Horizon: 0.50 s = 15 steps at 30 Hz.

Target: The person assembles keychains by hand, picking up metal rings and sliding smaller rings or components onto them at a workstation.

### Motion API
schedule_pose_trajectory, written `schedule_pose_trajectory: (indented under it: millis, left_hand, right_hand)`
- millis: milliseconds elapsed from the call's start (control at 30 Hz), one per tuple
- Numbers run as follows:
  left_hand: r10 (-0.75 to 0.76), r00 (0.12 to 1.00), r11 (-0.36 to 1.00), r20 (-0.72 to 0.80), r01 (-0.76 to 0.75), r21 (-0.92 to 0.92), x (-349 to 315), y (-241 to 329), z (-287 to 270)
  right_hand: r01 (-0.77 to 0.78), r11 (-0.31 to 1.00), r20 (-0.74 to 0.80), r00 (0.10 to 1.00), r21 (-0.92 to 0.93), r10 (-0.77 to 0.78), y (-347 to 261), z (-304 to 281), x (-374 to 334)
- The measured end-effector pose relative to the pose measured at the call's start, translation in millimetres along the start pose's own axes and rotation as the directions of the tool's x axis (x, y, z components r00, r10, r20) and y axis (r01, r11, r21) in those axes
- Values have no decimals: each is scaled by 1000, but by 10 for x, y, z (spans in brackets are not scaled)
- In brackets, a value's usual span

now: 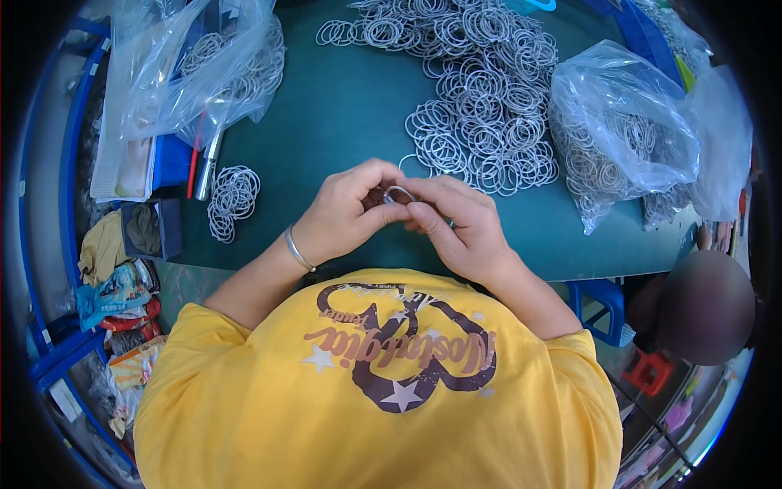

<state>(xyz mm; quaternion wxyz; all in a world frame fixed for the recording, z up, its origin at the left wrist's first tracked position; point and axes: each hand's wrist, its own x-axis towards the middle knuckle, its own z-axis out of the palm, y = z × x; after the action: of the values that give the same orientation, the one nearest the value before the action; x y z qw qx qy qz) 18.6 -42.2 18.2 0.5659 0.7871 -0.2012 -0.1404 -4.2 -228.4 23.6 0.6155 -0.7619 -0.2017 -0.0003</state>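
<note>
Over the front part of the green table, my left hand (pixel 353 204) and my right hand (pixel 459 222) meet, thumbs and fingers pinched together. Between them they grip a thin silver metal ring (pixel 397 191), only part of which shows above the thumbs. Just beyond my hands spreads a large heap of similar metal rings (pixel 497 106), reaching to the far edge of the view. A smaller bunch of rings (pixel 234 200) lies to the left of my left hand.
Clear plastic bags of rings stand at the far left (pixel 244 73) and at the right (pixel 619 134). A red pen (pixel 194 163) and a blue box (pixel 171 159) are at left. Blue shelving (pixel 69 163) runs along the left, a blue stool (pixel 599 306) and a person (pixel 705 306) are at right.
</note>
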Motion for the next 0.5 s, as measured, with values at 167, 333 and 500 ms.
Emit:
schedule_pose_trajectory:
  millis: [167,333,500]
  left_hand:
    - [-28,990,993,-141,44,112,-10,-156,-79]
    - [31,971,983,-235,13,181,9,-118,-92]
    - [77,944,984,-320,-20,178,41,-1,-64]
  right_hand:
    - [-127,564,-293,932,-816,-214,320,-594,184]
    - [-151,586,-249,964,-796,-90,388,-677,149]
    - [57,799,-256,931,-599,-259,169,-424,187]
